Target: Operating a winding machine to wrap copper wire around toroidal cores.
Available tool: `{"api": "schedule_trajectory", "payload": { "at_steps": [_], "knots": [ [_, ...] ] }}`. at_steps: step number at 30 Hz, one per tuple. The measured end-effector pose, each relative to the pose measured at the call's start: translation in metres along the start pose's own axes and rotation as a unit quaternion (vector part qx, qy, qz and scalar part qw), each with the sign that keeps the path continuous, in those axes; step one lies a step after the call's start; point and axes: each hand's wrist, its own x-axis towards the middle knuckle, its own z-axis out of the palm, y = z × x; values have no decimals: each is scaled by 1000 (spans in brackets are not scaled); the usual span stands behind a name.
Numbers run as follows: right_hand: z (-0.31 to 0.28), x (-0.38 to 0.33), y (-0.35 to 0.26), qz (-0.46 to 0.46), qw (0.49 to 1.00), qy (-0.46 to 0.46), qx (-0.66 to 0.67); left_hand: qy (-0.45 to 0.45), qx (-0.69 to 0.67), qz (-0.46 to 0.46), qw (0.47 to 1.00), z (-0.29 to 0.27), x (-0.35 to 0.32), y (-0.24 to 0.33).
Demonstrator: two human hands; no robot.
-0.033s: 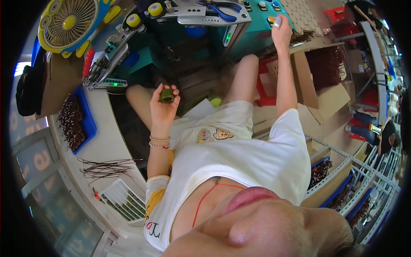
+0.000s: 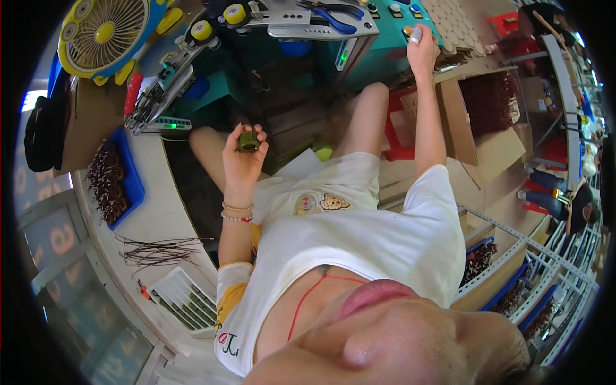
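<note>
Left hand is grasping a green block
The block is sitting near the left thigh; the right hand is reaching the teal control box, its grip unclear.

A white tabletop at the left of the frame carries a blue tray, a loose spread of dark wires and, at lower left, a white slotted tray. Blue-handled pliers lie on a metal plate at the top centre, while shallow blue trays sit on a metal rack at lower right.
</note>
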Motion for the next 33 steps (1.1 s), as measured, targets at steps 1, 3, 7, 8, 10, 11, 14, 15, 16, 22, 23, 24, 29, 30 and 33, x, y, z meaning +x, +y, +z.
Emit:
{"api": "schedule_trajectory", "payload": {
  "at_steps": [1, 3, 7, 8, 10, 11, 14, 15, 16, 22, 23, 24, 29, 30, 33],
  "knots": [
    [4, -1, 7, -8, 1000, 12, 8, -12, 20, 16, 1000, 6, 2, 4],
    [9, -4, 5, -48, 998, 17, -24, -32, 31, 37, 998, 18, 3, 12],
    [5, 4, 12, -107, 990, -22, -89, -109, 87, 84, 987, 44, 11, 23],
    [0, 3, 0, -115, 991, -7, -65, -120, 97, 99, 983, 51, 11, 24],
    [-6, -13, -19, -89, 995, -1, 37, -129, 89, 122, 980, 63, 11, 25],
    [-11, -27, -42, -86, 993, 27, 78, -131, 60, 115, 983, 61, 16, 29],
    [-29, -75, -96, -71, 978, -17, 197, -170, 66, 129, 975, 79, 17, 32],
    [-31, -87, -111, -99, 970, -40, 220, -194, 64, 131, 970, 84, 19, 32],
    [-30, -98, -125, -126, 959, -62, 244, -197, 80, 145, 966, 87, 16, 33],
    [-37, -115, -196, -194, 905, -182, 332, -192, 130, 177, 956, 88, 8, 40],
    [-41, -112, -207, -193, 887, -213, 361, -191, 130, 178, 956, 87, 7, 41],
    [-43, -108, -216, -189, 862, -241, 405, -192, 129, 179, 956, 86, 6, 41],
    [-55, -68, -285, -286, 752, -399, 440, -169, 272, 261, 911, 95, 10, 33],
    [-50, -62, -291, -325, 739, -421, 414, -150, 317, 264, 899, 99, 9, 35],
    [-37, -47, -309, -400, 739, -394, 372, -146, 360, 302, 870, 107, 23, 61]
  ]
}}
